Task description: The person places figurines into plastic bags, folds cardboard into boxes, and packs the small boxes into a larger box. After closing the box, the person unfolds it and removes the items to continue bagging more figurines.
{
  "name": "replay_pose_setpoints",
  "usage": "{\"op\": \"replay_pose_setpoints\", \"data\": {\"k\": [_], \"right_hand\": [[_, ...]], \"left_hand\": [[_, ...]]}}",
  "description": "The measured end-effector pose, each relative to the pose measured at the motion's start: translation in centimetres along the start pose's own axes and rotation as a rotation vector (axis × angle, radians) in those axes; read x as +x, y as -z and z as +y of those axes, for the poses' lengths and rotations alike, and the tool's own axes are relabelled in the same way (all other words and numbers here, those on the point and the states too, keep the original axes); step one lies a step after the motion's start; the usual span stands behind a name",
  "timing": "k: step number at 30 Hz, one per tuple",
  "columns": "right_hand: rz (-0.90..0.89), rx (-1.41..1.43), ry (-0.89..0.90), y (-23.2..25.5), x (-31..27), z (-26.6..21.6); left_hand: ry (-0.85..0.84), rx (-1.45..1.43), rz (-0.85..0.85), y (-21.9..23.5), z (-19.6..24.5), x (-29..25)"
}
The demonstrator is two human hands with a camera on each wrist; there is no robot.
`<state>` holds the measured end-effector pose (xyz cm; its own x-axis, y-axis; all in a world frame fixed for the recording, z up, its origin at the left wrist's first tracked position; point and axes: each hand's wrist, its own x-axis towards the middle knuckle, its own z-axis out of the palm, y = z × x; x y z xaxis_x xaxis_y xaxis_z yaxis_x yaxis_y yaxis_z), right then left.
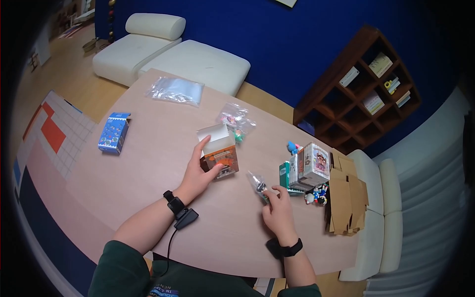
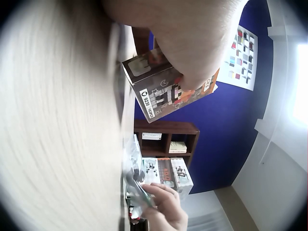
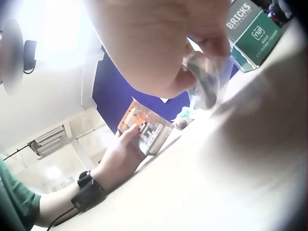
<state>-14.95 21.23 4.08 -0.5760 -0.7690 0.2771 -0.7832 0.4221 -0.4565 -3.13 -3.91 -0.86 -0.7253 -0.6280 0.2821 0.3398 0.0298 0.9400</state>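
Note:
My left hand (image 1: 194,175) grips a small orange and brown box (image 1: 225,161), thumb on its printed front and fingers behind. The box's top stands open, its white flaps (image 1: 213,136) raised. The left wrist view shows the box's printed side (image 2: 161,96), tilted close over the table. Lower right of the box, my right hand (image 1: 280,218) pinches a clear plastic bag (image 1: 257,182) between thumb and fingers. Something dark and greenish lies inside the bag; its shape is blurred in the right wrist view.
A blue box (image 1: 113,134) stands at the table's left. Flat clear bags (image 1: 178,92) and a bag of colourful figures (image 1: 232,116) lie toward the back. At right are a white printed box (image 1: 311,168), a green box (image 1: 284,175), small figures (image 1: 316,197) and flattened cardboard (image 1: 346,203).

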Motion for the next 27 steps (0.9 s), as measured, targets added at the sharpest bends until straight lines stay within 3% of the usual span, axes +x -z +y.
{"op": "replay_pose_setpoints", "data": {"k": [4,6,10,12,16,19,21,24,27], "right_hand": [[0.034,-0.1,0.127,2.5,1.1,-1.3],[-0.13,-0.073,0.145,3.4,2.1,-1.7],[-0.224,-0.099,0.188,2.3,4.3,-0.6],[-0.238,0.127,-0.109,1.7,5.5,-1.2],[-0.091,0.262,-0.12,-0.8,6.0,0.0],[0.042,0.134,-0.003,-2.0,5.4,1.3],[-0.079,0.004,0.131,-2.3,4.7,2.7],[-0.19,-0.105,0.198,-0.7,3.3,1.0],[-0.208,-0.13,0.312,0.1,2.3,1.1]], "left_hand": [[0.022,0.025,-0.009,-0.1,0.5,-0.1],[0.035,0.031,-0.016,-0.2,0.7,-0.1],[0.025,0.04,-0.012,-0.4,1.0,-0.1],[0.019,0.049,-0.006,-0.3,1.1,-0.1],[0.074,-0.008,-0.029,-0.3,1.3,-0.1],[0.074,-0.014,-0.034,-0.2,1.2,0.0],[0.084,-0.013,-0.038,-0.2,1.1,0.0],[0.077,-0.028,-0.047,-0.1,0.4,0.1],[0.03,0.001,-0.023,0.1,0.0,0.0]]}}
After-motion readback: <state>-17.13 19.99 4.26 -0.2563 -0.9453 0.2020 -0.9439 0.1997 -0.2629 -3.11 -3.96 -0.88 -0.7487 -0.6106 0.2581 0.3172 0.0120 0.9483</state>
